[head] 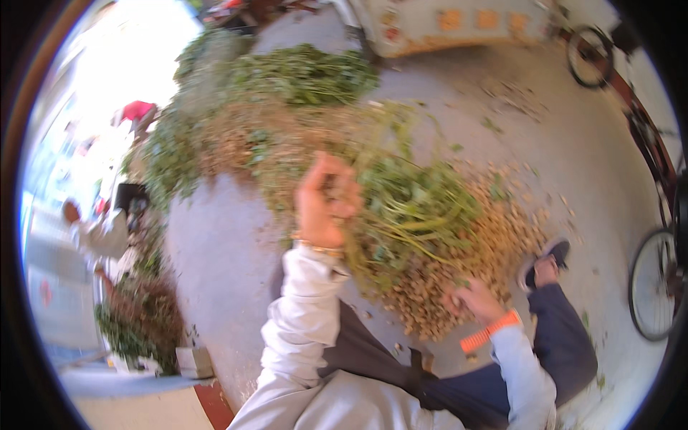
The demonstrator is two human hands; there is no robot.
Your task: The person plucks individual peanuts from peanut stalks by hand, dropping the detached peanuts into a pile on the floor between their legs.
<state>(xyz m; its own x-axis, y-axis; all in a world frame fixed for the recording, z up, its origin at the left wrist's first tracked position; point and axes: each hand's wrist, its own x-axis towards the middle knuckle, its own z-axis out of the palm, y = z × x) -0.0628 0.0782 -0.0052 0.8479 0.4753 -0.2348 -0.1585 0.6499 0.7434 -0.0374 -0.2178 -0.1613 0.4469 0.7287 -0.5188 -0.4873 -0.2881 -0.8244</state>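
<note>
My left hand (pixel 325 201), blurred by motion, is raised beside a heap of green peanut plants (pixel 424 199). Its fingers are curled, and whether a stem is between them does not show. Low over a pile of unshelled peanuts (pixel 430 301) is my right hand (pixel 475 302), fingers bent inward; anything inside it is hidden. The pulled plants, with long pale stems, lie partly on top of the peanuts. More uprooted peanut plants (pixel 279 140), their roots and pods showing, stretch away beyond my left hand.
Leafy plants (pixel 306 75) are heaped near a white vehicle (pixel 462 27). Bicycle wheels (pixel 653 285) stand along the right wall. At the left, a person (pixel 102 231) sits by another plant heap (pixel 142 317); a concrete block (pixel 194 362) lies nearby. Someone in red (pixel 138 112) bends farther back.
</note>
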